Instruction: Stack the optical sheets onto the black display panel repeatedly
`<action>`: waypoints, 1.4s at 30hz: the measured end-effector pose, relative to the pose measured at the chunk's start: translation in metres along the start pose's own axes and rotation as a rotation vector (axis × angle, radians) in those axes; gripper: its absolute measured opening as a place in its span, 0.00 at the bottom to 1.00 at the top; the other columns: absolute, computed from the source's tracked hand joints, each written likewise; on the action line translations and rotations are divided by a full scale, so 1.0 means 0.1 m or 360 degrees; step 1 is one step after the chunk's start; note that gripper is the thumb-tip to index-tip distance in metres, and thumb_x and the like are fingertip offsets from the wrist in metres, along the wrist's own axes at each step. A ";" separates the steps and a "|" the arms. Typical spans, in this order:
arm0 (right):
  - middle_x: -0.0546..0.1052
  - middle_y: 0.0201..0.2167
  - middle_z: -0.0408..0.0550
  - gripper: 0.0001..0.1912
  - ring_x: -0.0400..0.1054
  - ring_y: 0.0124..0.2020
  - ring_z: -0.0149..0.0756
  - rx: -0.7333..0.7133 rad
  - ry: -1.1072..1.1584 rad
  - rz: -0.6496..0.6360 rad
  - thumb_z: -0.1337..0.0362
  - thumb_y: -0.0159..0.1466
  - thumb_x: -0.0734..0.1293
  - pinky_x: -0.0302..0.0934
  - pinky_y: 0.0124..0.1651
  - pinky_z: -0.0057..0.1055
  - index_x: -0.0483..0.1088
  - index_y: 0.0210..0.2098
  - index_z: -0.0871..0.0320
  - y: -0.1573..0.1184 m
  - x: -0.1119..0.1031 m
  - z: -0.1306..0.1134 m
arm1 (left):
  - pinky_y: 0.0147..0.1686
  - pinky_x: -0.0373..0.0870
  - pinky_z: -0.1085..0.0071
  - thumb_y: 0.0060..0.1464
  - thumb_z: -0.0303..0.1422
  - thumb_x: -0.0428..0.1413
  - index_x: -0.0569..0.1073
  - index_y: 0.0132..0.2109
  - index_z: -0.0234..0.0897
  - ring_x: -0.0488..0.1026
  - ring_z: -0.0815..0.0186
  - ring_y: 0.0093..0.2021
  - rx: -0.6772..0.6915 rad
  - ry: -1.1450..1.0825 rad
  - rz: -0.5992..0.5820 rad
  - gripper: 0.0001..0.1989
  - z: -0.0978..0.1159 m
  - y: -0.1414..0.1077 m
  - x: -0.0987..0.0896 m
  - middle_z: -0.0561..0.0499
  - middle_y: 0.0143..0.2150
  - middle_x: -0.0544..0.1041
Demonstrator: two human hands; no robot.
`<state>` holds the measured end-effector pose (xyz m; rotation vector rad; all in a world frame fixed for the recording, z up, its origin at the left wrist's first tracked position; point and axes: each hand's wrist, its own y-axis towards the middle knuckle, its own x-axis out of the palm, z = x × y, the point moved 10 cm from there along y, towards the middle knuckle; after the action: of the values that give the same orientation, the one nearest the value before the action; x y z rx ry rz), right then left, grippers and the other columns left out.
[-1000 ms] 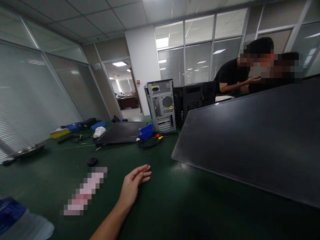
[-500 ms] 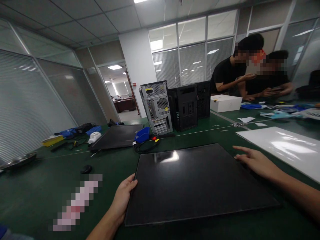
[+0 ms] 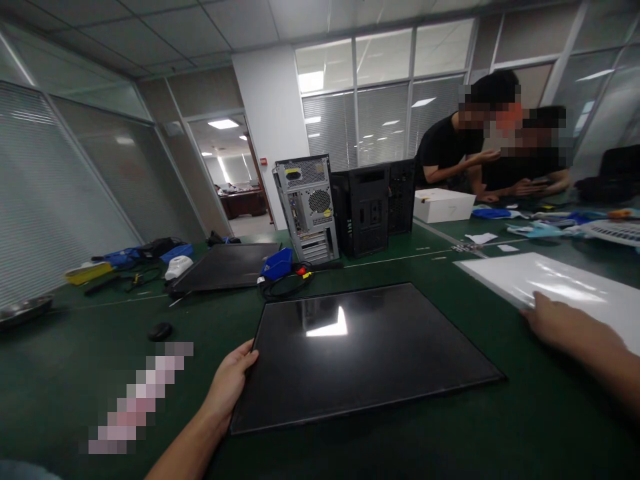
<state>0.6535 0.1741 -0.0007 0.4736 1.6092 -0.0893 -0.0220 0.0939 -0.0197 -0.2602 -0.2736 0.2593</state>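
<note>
A flat black panel (image 3: 360,353) with a glossy surface lies on the green table in front of me, a bright reflection near its far edge. My left hand (image 3: 233,377) grips its left edge, thumb on top and fingers beneath. To the right, my right hand (image 3: 565,323) is at the near left edge of a glossy white sheet (image 3: 560,283); its thumb rests over the edge and its other fingers are hidden below.
Two computer cases, one silver (image 3: 313,210) and one black (image 3: 367,213), stand behind the panel. A blue object (image 3: 277,264) with cables, another dark panel (image 3: 227,267) and a black mouse (image 3: 160,331) lie leftward. Two people are beside a white box (image 3: 444,205).
My right hand has moved right, from beside the black panel to the white sheet's edge. The black panel and my left hand appear slightly further left.
</note>
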 end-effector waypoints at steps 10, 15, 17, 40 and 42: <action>0.68 0.52 0.63 0.29 0.69 0.42 0.48 -0.0496 -0.0142 0.0101 0.62 0.64 0.52 0.64 0.39 0.41 0.53 0.64 0.61 -0.67 -0.41 -1.09 | 0.40 0.75 0.60 0.48 0.25 0.58 0.67 0.59 0.35 0.79 0.55 0.40 -0.0004 -0.0096 -0.0073 0.29 0.05 -0.10 0.09 0.41 0.43 0.81; 0.65 0.59 0.52 0.29 0.65 0.54 0.42 -0.1372 0.0176 0.0091 0.65 0.66 0.52 0.62 0.54 0.43 0.50 0.66 0.52 -1.49 -0.57 -2.27 | 0.46 0.72 0.60 0.49 0.26 0.57 0.65 0.60 0.36 0.77 0.56 0.47 0.0025 -0.0201 -0.0021 0.29 0.05 -0.10 0.04 0.41 0.49 0.79; 0.62 0.61 0.46 0.27 0.61 0.58 0.40 -0.1574 0.0334 -0.0121 0.61 0.67 0.53 0.60 0.58 0.43 0.50 0.66 0.47 -1.78 -0.53 -2.55 | 0.48 0.71 0.62 0.50 0.27 0.58 0.66 0.59 0.36 0.75 0.57 0.50 0.0027 -0.0172 0.0049 0.28 0.07 -0.11 0.02 0.42 0.52 0.77; 0.69 0.55 0.42 0.20 0.59 0.59 0.38 -0.1638 0.0715 -0.0383 0.55 0.67 0.57 0.54 0.63 0.44 0.66 0.56 0.47 -1.88 -0.54 -2.65 | 0.35 0.74 0.69 0.41 0.20 0.58 0.62 0.62 0.32 0.76 0.57 0.46 0.0154 0.0228 0.0004 0.38 0.12 -0.05 -0.01 0.39 0.60 0.70; 0.67 0.57 0.41 0.20 0.57 0.60 0.38 -0.1627 0.0720 -0.0446 0.55 0.67 0.57 0.53 0.63 0.44 0.65 0.57 0.46 -1.87 -0.50 -2.63 | 0.31 0.73 0.69 0.37 0.17 0.54 0.63 0.61 0.34 0.78 0.58 0.42 0.0118 0.0208 -0.0010 0.39 0.10 -0.06 -0.01 0.42 0.58 0.72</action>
<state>0.3424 0.0807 0.0342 -0.5618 1.9028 0.6471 -0.0249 0.0904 -0.0085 -0.2023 -0.1350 0.2448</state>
